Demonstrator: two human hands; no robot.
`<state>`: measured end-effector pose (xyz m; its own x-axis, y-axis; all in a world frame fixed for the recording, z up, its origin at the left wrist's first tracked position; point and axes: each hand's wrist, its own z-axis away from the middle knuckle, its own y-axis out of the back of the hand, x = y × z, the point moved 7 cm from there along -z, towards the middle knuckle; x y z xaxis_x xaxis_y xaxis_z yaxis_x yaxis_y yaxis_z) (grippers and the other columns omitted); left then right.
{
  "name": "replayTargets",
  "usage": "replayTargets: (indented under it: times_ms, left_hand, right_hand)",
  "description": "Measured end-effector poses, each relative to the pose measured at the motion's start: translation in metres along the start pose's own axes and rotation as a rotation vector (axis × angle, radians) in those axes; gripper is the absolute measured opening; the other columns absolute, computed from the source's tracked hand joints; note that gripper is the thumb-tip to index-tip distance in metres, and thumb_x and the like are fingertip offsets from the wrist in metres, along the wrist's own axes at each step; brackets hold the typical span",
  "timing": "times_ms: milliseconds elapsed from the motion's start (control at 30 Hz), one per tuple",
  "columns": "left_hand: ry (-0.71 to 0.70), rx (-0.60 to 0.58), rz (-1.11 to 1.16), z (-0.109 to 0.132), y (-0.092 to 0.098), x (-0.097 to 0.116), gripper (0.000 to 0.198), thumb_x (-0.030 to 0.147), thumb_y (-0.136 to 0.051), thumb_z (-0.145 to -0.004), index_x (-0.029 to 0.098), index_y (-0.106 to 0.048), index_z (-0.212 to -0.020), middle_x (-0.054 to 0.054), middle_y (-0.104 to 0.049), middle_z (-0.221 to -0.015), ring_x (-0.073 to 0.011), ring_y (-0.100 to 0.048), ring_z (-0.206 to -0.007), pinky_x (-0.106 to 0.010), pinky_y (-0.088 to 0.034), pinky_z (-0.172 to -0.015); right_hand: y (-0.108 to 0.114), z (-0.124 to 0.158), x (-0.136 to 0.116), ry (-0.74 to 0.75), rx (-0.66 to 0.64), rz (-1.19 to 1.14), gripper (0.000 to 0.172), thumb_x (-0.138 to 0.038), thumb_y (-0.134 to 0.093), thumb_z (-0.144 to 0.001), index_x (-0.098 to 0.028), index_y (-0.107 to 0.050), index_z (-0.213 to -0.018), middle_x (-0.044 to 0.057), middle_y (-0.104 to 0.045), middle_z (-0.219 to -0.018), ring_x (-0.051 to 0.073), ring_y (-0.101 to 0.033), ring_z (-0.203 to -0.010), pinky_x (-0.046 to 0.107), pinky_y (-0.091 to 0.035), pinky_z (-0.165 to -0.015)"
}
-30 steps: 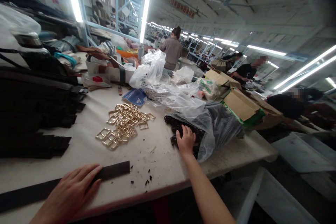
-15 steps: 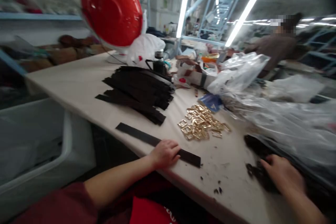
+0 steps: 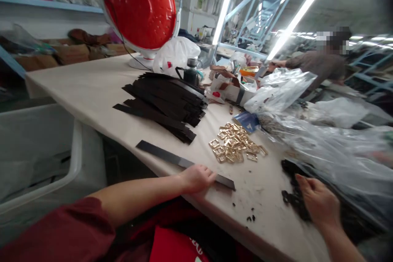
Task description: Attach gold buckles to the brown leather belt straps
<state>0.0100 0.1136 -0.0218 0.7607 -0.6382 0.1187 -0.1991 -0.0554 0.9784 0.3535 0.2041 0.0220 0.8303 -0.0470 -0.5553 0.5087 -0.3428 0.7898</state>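
Observation:
Near the table's front edge, my left hand (image 3: pixel 198 178) is closed around a flat black strip (image 3: pixel 167 155), whose two ends stick out on either side. Over a heap of small black pieces (image 3: pixel 294 198) at the right is my right hand (image 3: pixel 321 202), its thumb and fingers pinched together; whatever may be between them is hidden. A pile of gold-coloured metal buckles (image 3: pixel 235 143) lies beyond the strip. Further left, many more black strips (image 3: pixel 166 102) are stacked in a loose fan.
Clear plastic bags (image 3: pixel 325 131) cover the right side. At the back stand a red dish-shaped heater (image 3: pixel 139 6), a white bag (image 3: pixel 176 55) and a dark flask (image 3: pixel 190 74). A white bin (image 3: pixel 78 159) sits left below the table (image 3: pixel 86 90). Another person (image 3: pixel 322 65) is behind.
My right hand has shifted slightly left over the black pieces, its fingers more drawn together. My left hand keeps its hold on the strip. The whole view has turned a little.

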Motion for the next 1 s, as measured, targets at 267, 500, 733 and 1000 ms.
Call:
replayTargets:
  times_ms: [267, 500, 733, 1000]
  left_hand:
    - [0.214, 0.074, 0.112, -0.021, 0.015, -0.016, 0.028, 0.017, -0.037, -0.086, 0.014, -0.055, -0.108, -0.010, -0.067, -0.093, -0.0204, -0.063, -0.080, -0.030, -0.045, -0.070]
    - [0.359, -0.070, 0.344, -0.023, 0.025, -0.016, 0.035, 0.049, -0.040, -0.084, 0.021, -0.061, -0.083, -0.003, -0.065, -0.077, -0.0182, -0.059, -0.069, -0.024, -0.036, -0.058]
    - [0.481, -0.043, 0.563, -0.025, 0.018, -0.009, 0.036, 0.049, -0.036, -0.084, 0.020, -0.053, -0.071, 0.002, -0.055, -0.059, -0.0143, -0.051, -0.054, -0.022, -0.030, -0.051]
    - [0.456, -0.088, 0.560, -0.029, 0.003, 0.011, 0.025, 0.038, -0.036, -0.086, 0.020, -0.053, -0.080, -0.002, -0.062, -0.070, -0.0181, -0.059, -0.066, -0.023, -0.034, -0.057]
  right_hand:
    - [-0.109, 0.102, -0.067, -0.489, -0.376, -1.092, 0.039, -0.054, -0.063, -0.063, -0.016, -0.060, -0.075, 0.008, -0.067, -0.090, 0.010, -0.053, -0.058, 0.024, -0.045, -0.054]
    - [-0.128, 0.118, -0.063, -0.699, -0.356, -1.460, 0.022, -0.031, -0.066, -0.070, -0.022, -0.058, -0.089, -0.002, -0.067, -0.079, 0.004, -0.055, -0.052, 0.015, -0.046, -0.050]
    - [-0.133, 0.124, -0.079, -0.851, -0.297, -1.640, 0.006, -0.022, -0.060, -0.077, -0.017, -0.061, -0.075, 0.000, -0.068, -0.075, 0.007, -0.062, -0.064, 0.020, -0.051, -0.067]
    - [-0.132, 0.147, -0.109, -0.819, -0.290, -1.664, 0.016, -0.026, -0.073, -0.064, -0.019, -0.059, -0.071, -0.004, -0.067, -0.066, 0.007, -0.061, -0.060, 0.016, -0.048, -0.057]
